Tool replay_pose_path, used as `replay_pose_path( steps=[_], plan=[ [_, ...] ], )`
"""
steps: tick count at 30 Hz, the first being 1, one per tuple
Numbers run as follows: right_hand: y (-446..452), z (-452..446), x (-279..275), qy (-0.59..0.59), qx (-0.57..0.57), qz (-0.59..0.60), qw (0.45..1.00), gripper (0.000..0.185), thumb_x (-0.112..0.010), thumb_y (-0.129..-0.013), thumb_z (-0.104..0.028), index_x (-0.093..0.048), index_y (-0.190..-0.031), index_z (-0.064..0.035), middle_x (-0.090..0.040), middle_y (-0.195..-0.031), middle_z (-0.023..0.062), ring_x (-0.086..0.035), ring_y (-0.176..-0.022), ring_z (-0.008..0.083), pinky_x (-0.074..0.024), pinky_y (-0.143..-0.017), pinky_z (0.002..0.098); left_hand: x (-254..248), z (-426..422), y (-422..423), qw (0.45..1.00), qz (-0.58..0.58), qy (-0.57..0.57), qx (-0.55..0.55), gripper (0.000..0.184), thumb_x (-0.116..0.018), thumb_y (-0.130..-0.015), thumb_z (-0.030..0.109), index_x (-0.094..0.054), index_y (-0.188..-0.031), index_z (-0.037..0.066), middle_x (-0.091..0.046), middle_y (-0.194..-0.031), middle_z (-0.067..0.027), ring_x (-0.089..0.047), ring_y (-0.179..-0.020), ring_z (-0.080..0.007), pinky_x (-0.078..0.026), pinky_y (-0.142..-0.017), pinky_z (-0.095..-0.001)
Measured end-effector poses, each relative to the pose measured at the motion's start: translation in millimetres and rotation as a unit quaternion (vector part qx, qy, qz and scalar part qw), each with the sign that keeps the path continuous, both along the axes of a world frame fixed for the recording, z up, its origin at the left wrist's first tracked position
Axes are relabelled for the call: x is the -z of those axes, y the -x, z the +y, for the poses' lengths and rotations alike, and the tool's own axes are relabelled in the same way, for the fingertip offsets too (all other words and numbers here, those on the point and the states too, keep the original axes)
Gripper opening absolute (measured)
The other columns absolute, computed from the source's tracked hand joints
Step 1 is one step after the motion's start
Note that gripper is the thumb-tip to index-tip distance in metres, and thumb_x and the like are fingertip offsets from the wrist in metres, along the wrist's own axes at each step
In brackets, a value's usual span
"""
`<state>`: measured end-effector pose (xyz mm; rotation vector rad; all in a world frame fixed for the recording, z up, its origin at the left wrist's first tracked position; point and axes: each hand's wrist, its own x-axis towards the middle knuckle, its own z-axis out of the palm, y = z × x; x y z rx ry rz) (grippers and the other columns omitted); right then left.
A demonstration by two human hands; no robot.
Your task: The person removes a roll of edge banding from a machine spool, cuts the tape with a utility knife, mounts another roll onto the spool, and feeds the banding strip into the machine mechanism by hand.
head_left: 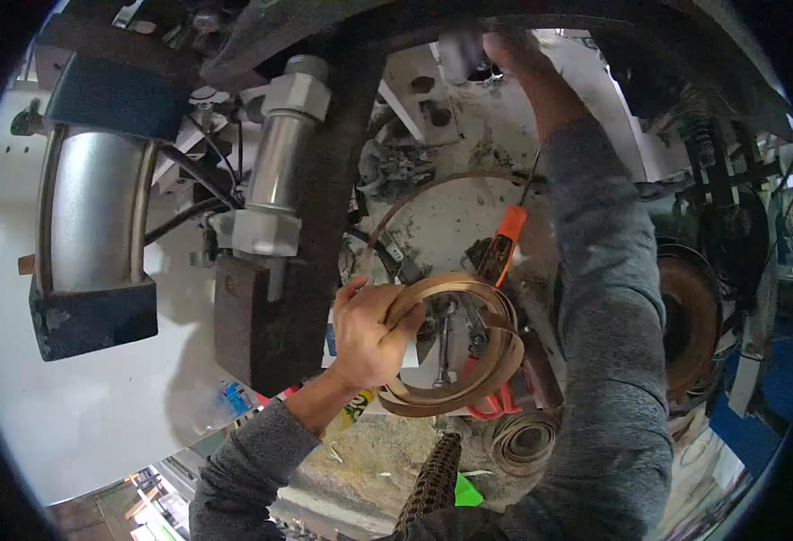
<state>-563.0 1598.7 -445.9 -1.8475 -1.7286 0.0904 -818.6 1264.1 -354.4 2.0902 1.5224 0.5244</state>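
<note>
My left hand (371,335) is closed around one side of a coil of thin brown-gold strip (432,404), whose loops stand out to the right of the fingers. From the coil's area, a long curved strip (441,182) seems to arc up across the white surface. My right hand (512,50) reaches far forward under the dark frame, beside a shiny metal cylinder-shaped part (458,56). Its fingers are mostly hidden there, so I cannot make out whether they hold anything. An orange-handled screwdriver (506,236) lies between my arms.
Two pneumatic cylinders (99,207) (281,162) are mounted at left beside a dark steel beam (324,234). Below the held coil lie a wrench (443,352) and red-handled pliers (495,403). Another strip coil (522,444) rests lower down. A rusty round wheel (689,316) stands at right.
</note>
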Motion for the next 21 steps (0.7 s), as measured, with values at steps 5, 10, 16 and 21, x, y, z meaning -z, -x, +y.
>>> replay_pose_path(
  steps=[5, 10, 16, 21],
  plan=[
    [-12, -64, -11, 0.003, -0.117, -0.030, 0.993, 0.014, -0.055, -0.078, -0.014, -0.058, -0.082, -0.0007, -0.059, -0.081, 0.0195, -0.062, -0.079, 0.0346, -0.0492, -0.071, 0.0447, 3, 3, -2, 1.000, -0.002, 0.001, 0.011, 0.012, -0.063, -0.074, 0.019, -0.062, -0.079, 0.007, -0.060, -0.067, -0.0082, -0.057, -0.067, -0.0273, -0.034, -0.088, -0.0410],
    [31, -110, 9, -0.119, -0.147, 0.248, 0.950, 0.021, -0.046, -0.090, -0.021, -0.056, -0.086, -0.0028, -0.061, -0.079, 0.0168, -0.060, -0.078, 0.0345, -0.0464, -0.072, 0.0421, 3, -6, -3, 1.000, 0.009, -0.017, -0.007, 0.017, -0.064, -0.074, 0.021, -0.064, -0.082, 0.006, -0.061, -0.068, -0.0087, -0.058, -0.069, -0.0281, -0.034, -0.089, -0.0406],
    [27, -182, -44, 0.150, -0.104, 0.021, 0.983, 0.037, -0.046, -0.090, -0.033, -0.061, -0.095, -0.0002, -0.064, -0.092, 0.0193, -0.062, -0.087, 0.0355, -0.0477, -0.077, 0.0456, 9, -6, 3, 0.994, 0.047, -0.067, 0.067, 0.018, -0.060, -0.078, 0.021, -0.065, -0.086, 0.006, -0.063, -0.079, -0.0080, -0.058, -0.077, -0.0265, -0.033, -0.091, -0.0413],
    [29, -224, -40, 0.231, -0.135, 0.030, 0.963, 0.046, -0.053, -0.084, -0.041, -0.061, -0.097, 0.0026, -0.062, -0.095, 0.0230, -0.060, -0.092, 0.0376, -0.0464, -0.081, 0.0471, 2, -4, -3, 0.999, 0.021, 0.035, 0.011, 0.023, -0.057, -0.081, 0.025, -0.065, -0.088, 0.005, -0.062, -0.077, -0.0112, -0.056, -0.080, -0.0309, -0.034, -0.089, -0.0387]
  ],
)
